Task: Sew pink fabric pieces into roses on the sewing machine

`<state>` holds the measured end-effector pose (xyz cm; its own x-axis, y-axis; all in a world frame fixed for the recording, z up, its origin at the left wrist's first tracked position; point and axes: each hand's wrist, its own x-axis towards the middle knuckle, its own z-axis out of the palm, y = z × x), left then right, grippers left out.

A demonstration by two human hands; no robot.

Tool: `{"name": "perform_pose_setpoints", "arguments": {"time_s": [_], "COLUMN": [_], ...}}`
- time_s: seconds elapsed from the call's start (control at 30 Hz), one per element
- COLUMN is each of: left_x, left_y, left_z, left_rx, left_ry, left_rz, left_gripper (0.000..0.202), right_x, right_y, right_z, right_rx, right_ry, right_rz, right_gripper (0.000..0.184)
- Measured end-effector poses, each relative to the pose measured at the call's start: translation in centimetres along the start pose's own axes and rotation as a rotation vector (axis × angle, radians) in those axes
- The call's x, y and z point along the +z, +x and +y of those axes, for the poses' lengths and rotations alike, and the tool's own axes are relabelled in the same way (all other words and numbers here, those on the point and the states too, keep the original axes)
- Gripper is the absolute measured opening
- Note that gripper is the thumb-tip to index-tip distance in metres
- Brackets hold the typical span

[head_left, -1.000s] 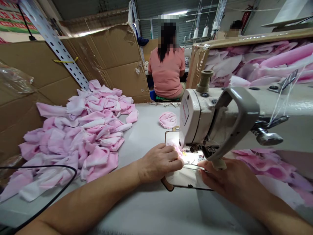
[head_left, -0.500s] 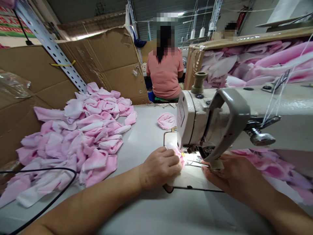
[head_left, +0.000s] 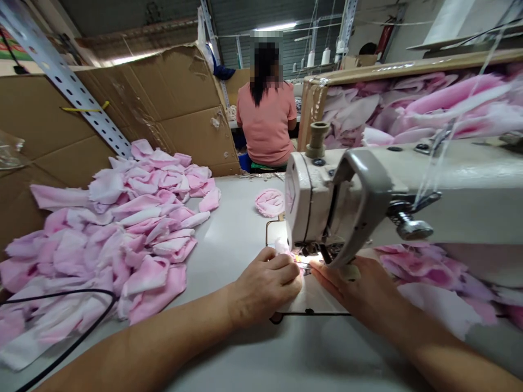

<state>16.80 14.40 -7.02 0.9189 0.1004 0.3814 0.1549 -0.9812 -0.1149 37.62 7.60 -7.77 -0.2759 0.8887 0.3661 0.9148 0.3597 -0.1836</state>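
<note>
My left hand (head_left: 267,283) is closed, its fingers pinching a small pink-and-white fabric piece (head_left: 283,246) beside the needle of the sewing machine (head_left: 347,196). Most of that piece is hidden by the fingers and the machine head. My right hand (head_left: 353,280) reaches in under the machine's grey guard. Its fingers are closed on thin metal tweezers (head_left: 304,265), whose tips point left at the cloth under the lamp light. The handle end of the tweezers is covered by the hand. A round gathered pink fabric piece (head_left: 269,202) lies on the table behind the needle plate.
A large heap of pink fabric pieces (head_left: 134,234) covers the table's left side, with a black cable (head_left: 98,321) across it. More pink pieces (head_left: 433,272) lie right of the machine. Cardboard (head_left: 175,103) walls the back. A person (head_left: 265,122) sits ahead, facing away.
My right hand has moved left, bringing the tweezers up to the fabric near my left fingers. My left hand keeps its hold. The whole view has shifted slightly.
</note>
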Motion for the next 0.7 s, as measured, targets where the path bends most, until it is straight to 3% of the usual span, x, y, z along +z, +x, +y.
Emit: {"name": "perform_pose_setpoints", "arguments": {"time_s": [0.2,0.43,0.57,0.7], "left_x": [-0.2,-0.4,-0.1,-0.2], "left_y": [-0.1,0.0,0.1,0.3], "left_z": [-0.1,0.0,-0.1,-0.3], "left_rx": [-0.058,-0.017,0.031,0.081], "left_ry": [-0.058,-0.030,0.008,0.051], "left_rz": [-0.017,0.011,0.036,0.025], "left_gripper": [0.028,0.031,0.031,0.030], "right_x": [-0.3,-3.7,-6.9,-10.6], "right_y": [0.4,0.2,-3.0,-7.5], "right_z": [-0.1,0.1,2.4,6.4], "right_rx": [0.041,0.092,0.157,0.341], "right_ry": [-0.080,-0.152,-0.178,-0.225], "right_rz": [-0.125,-0.253,-0.230,-0.141], "right_gripper": [0.022,0.023,0.029,0.039]}}
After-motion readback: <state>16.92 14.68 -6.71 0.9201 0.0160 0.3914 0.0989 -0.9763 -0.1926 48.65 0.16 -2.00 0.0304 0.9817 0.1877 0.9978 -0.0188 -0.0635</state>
